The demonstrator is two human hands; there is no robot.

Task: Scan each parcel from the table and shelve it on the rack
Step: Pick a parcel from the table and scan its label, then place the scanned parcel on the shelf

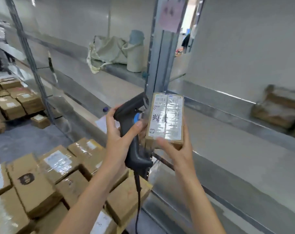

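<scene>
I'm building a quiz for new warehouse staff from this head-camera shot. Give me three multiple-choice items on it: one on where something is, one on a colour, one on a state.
1. Where does the cream bag lie?
A. on an upper rack shelf
B. on the floor
C. on the stacked parcels

2. What colour is the button on the scanner?
A. red
B. blue
C. yellow

3. How is the labelled parcel held?
A. it lies flat on a shelf
B. it rests on the stack of boxes
C. it is gripped in the right hand, off any surface

Answers:
1 A: the bag sits on the shelf beside a pale flask.
2 B: a blue patch shows by the left hand thumb.
3 C: the right hand's fingers wrap the parcel's lower end, in the air beside the scanner.
</scene>
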